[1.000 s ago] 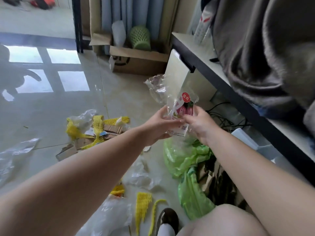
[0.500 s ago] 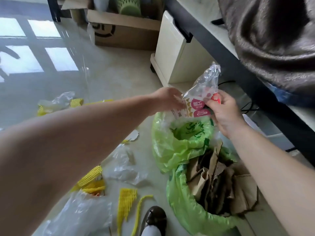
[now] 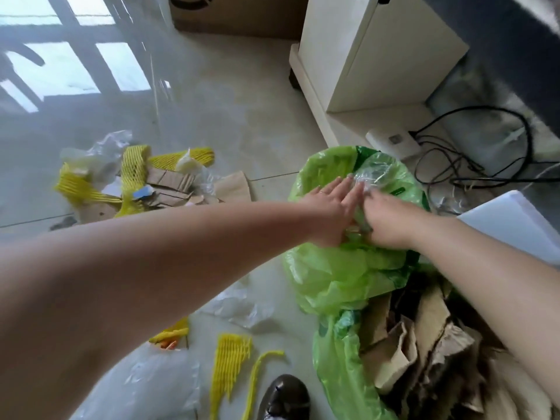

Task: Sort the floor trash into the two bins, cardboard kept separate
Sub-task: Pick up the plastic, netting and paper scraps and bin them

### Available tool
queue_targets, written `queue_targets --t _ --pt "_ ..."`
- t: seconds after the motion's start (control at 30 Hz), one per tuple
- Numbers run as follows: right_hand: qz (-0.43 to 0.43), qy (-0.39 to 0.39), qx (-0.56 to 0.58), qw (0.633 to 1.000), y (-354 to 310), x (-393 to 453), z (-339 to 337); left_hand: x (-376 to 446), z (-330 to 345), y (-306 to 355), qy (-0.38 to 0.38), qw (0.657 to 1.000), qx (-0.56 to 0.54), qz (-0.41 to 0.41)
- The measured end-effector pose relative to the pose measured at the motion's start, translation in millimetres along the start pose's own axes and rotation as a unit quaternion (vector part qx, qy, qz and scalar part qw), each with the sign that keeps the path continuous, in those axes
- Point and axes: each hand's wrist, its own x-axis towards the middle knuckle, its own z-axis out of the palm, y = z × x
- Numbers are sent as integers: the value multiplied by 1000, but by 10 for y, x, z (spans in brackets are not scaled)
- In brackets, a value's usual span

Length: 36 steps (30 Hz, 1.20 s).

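Observation:
Two green bin bags stand side by side at the right. Both my hands are inside the mouth of the far bag (image 3: 327, 268). My left hand (image 3: 330, 207) lies flat with its fingers stretched out, pressing down on a crumpled clear plastic wrapper (image 3: 375, 177). My right hand (image 3: 385, 216) curls its fingers onto the same wrapper. The near bag (image 3: 336, 374) holds crumpled brown cardboard (image 3: 424, 344). On the floor to the left lie yellow foam nets (image 3: 133, 168) tangled with flat cardboard pieces (image 3: 172, 189).
Clear plastic film (image 3: 242, 307), a yellow net strip (image 3: 227, 362) and a large clear bag (image 3: 145, 386) lie near my shoe (image 3: 285, 395). A white cabinet (image 3: 363, 56), a power strip (image 3: 391, 140) and black cables (image 3: 454, 168) stand behind the bags. A cardboard box (image 3: 230, 19) sits farther back.
Both hands have dropped from chest height down into the far green bag, carrying the clear wrapper in. My view has tilted further down toward the floor.

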Motion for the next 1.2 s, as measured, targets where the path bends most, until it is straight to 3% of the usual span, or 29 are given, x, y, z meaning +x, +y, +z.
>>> queue_targets --t 0.23,0.37,0.5,0.63,0.8,0.87,0.97,1.1,1.2 --pt "27 -110 -26 993 -89 334 239 327 220 2 -121 989 33 -81" --pt "15 -129 -20 991 -58 382 312 427 220 13 -183 970 148 -53" --pt "14 -134 7 991 -12 63 -25 175 -20 -135 -36 995 97 -4" --pt "60 -107 -37 992 -84 -334 -367 -301 -36 -296 103 994 27 19" --pt "37 34 -93 994 -518 -724 -601 -974 312 -472 175 983 -48 -3" --pt "-15 93 -47 994 -822 -857 -595 -1226 548 -569 159 984 -72 -44" --pt "-103 103 12 989 -1319 -985 -411 -1582 971 -737 92 986 -90 -109" --pt "-147 22 38 988 -1764 -911 204 -1983 1491 -922 23 980 -105 -170" --pt "-132 -69 41 988 -1954 -768 906 -2183 1847 -993 -38 982 -86 -162"
